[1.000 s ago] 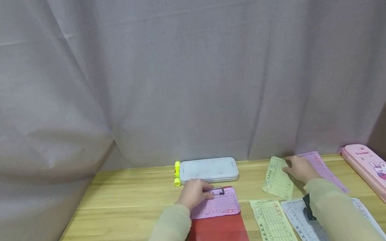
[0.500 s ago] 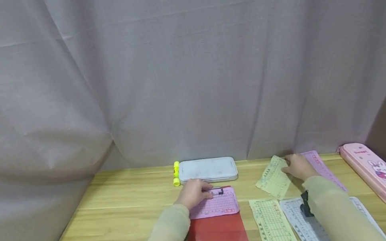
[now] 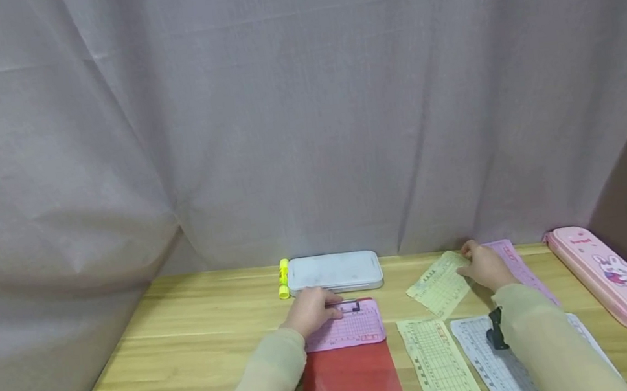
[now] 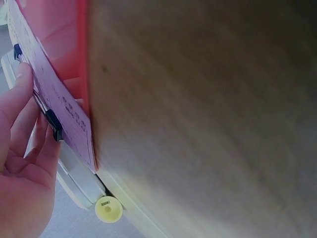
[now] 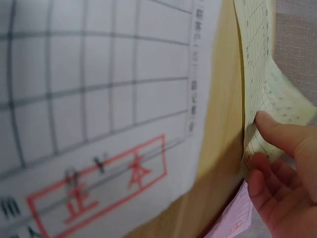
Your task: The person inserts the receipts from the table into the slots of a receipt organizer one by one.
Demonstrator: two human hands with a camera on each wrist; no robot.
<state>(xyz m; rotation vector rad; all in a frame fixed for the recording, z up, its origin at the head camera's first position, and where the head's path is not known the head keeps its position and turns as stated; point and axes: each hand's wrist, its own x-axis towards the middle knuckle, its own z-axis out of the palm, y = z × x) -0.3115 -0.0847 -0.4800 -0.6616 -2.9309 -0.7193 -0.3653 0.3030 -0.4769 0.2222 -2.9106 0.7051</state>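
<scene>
My left hand (image 3: 309, 310) grips the metal clip (image 3: 352, 306) at the top of a red clip folder (image 3: 350, 380). A pink form (image 3: 359, 331) lies on the folder under that clip. In the left wrist view the thumb sits beside one black clip end (image 4: 18, 52), and the fingers curl around the far side. To the right, my right hand (image 3: 488, 267) pinches one end of a pale yellow form (image 3: 438, 282). The right wrist view has the thumb on this yellow form (image 5: 255, 106), fingers curled close at its edge.
A second yellow form (image 3: 444, 362) and a white form (image 3: 501, 361) lie nearer me. Another pink form (image 3: 528, 270) lies beyond my right wrist. A white case (image 3: 335, 272), a yellow glue stick (image 3: 283, 279) and a pink pencil case (image 3: 614, 279) stand around.
The yellow form in my right hand has swung its free end to the left and lies more slanted. My left hand stays at the clip.
</scene>
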